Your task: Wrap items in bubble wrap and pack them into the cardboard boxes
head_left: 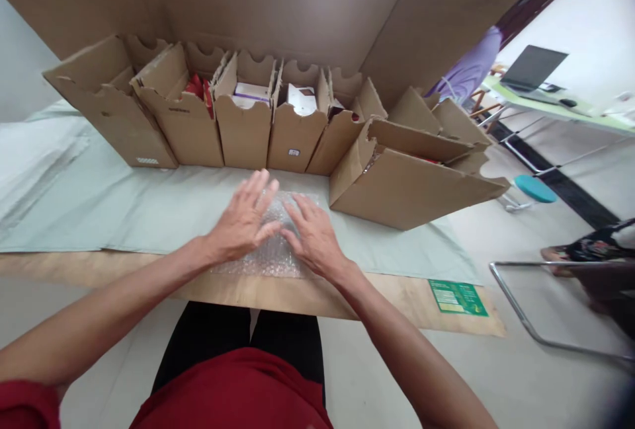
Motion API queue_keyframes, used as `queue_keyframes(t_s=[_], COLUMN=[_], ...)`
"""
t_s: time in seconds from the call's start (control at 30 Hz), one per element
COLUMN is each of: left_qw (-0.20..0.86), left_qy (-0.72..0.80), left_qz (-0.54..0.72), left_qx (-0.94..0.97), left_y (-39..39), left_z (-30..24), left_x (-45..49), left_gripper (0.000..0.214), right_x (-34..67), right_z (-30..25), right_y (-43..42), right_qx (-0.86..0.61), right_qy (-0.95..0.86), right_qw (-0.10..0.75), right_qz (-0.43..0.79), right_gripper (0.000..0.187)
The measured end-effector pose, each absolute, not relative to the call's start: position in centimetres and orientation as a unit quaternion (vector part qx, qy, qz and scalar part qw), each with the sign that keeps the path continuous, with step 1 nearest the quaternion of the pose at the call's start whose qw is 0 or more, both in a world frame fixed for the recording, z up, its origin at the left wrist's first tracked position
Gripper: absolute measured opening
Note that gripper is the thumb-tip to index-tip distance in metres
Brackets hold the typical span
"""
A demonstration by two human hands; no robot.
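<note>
Bubble wrap lies flat at the front of the work table, under and between the person's two hands, its near side reaching onto the bare wood.

Nearest is a red top, with black trousers below the table edge. Both bare forearms reach forward from the sides and slant inward, elbows wide, so that the hands come close together over the sheet. A green printed leaflet lies on the wood to the right.

The left hand is palm down, its long fingers extended forward and close together, its thumb stretched out to the right. The right hand is also palm down, fingers extended forward and leaning left, the index a little apart, the thumb reaching toward the left thumb. The thumb tips are near each other, and neither hand is clamped on anything. How firmly the palms bear on the sheet I cannot tell.

Beyond the fingertips, a pale green cloth runs to a row of upright cardboard holders, some with red or white packages inside. A larger holder stands angled at the right. Behind them rises a tall cardboard panel.

Farther off to the right are a teal stool and a green-topped table bearing a laptop.
</note>
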State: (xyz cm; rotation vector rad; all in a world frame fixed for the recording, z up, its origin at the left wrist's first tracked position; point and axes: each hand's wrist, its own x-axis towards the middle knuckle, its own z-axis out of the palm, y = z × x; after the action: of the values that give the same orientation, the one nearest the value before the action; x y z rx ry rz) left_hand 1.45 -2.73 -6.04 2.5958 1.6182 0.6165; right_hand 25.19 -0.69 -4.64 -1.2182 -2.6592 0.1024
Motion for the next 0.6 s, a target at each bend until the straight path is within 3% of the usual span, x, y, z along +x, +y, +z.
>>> queue_keyframes(t_s=[0.17, 0.3, 0.43, 0.6], left_qw=[0.08, 0.007, -0.02, 0.067], left_qy=[0.502, 0.612, 0.561, 0.509], left_qz=[0.031, 0.135, 0.226, 0.028], left_qx=[0.861, 0.779, 0.796, 0.858], left_y=[-4.9, -5.7, -3.7, -3.8], left_z=[-7.8, -6.0, -4.9, -6.3], left_x=[-0.6, -4.2, 0.1, -0.7], left_gripper=[0.068, 0.068, 0.074, 0.058], right_x=[28.3, 31.9, 27.8, 29.5], right_z=[-5.8, -5.6, -5.1, -6.5], right_y=[-1.1, -2.5, -1.7, -1.2], right_qx=[-0.409, -0.48, -0.421, -0.385], right_qy=[-0.91, -0.872, -0.897, -0.917], right_qw=[0.036, 0.085, 0.124, 0.092], right_qz=[0.059, 0.044, 0.054, 0.048], right_gripper=[0.048, 0.046, 0.052, 0.045])
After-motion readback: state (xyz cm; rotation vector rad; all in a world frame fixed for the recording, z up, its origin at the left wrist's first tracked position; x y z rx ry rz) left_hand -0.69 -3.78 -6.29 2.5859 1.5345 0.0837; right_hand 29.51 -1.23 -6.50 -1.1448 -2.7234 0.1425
